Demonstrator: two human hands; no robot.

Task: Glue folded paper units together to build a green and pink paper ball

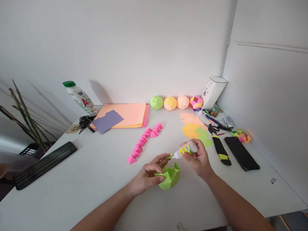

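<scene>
My left hand (151,175) pinches the rim of a partly built green paper ball (169,179), open at the top with pointed flaps standing up. A small green paper piece (170,156) shows at the tips of the same hand's fingers. In my right hand (201,160) is a small white glue bottle (186,149) with a yellow label, tilted so its nozzle points left. The nozzle tip is at the small green piece; whether glue is coming out is too small to tell. Beyond the left hand, pink folded paper pieces (141,141) lie in a slanting row.
Finished paper balls, including a green one (157,102), line the wall. Paper sheets (125,112) lie back left near a white bottle (80,98). On the right are paper cutouts (203,136), a utility knife (221,150), scissors (213,129) and a black phone (242,153).
</scene>
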